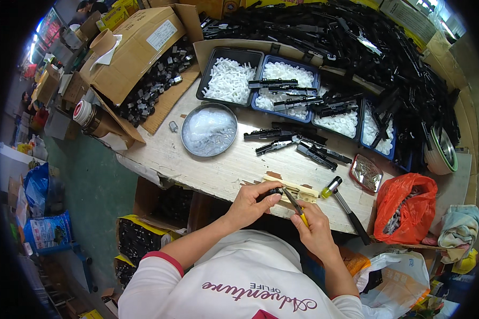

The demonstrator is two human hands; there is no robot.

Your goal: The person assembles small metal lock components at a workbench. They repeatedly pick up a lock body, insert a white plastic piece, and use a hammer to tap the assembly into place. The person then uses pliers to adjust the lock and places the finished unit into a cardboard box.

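Note:
My left hand is closed around a small black part at the table's near edge. In my right hand is a slim metal hand tool with a yellow grip, which looks like pliers. Its metal end reaches toward the black part; whether they touch is too small to tell. Just beyond my fingers lies a cream-coloured block or fixture. To its right rests a hammer with a yellowish, clear-faced head and black handle. Several black, elongated mechanisms lie on the table past the block.
A round metal dish holds pale grease and small pieces. Behind stand a black tray and blue-rimmed trays of white plastic parts, below a large heap of black mechanisms. At right are a red bag and stacked bowls; a cardboard box stands left.

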